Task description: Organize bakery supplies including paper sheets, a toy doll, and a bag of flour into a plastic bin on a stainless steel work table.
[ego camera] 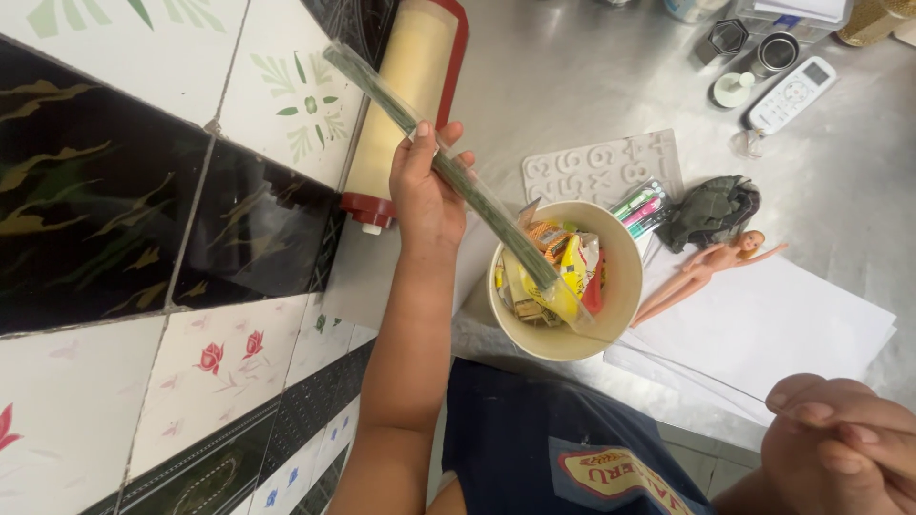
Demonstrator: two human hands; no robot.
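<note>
So the left hand (425, 195) is wrapped around a long clear sleeve of thin green stems (448, 172), floral-wire looking stuff, gripping it roughly mid-length with the thumb on top. The sleeve's long axis runs on a diagonal, from the upper left of the frame down toward the centre, and its lower end pokes right into a cream round tub (620, 286) that's stuffed with yellow and orange packets (563, 272). So from the grip, the tub sits down and to the right, just beside the wrist. That hand is clearly the nearer one.

The right hand (840, 448) is way off in the lower right corner of the frame, well apart from the tub. Its fingers are curled loosely and I can't see anything in it.

Surface is a brushed steel counter (572, 76). Around the tub:
- a rolled baking mat with red edges (405, 105) at top centre, up against the tiled wall (143, 191)
- a pale number mould (596, 167) just behind the tub
- a pack of coloured pens (644, 208), a dark green crumpled cloth (711, 212), and a bare doll (711, 269) lying on white sheets of paper (782, 324)
- a white remote (792, 93) in the upper right

Wall takes up the whole left side, with floral and black tiles.
</note>
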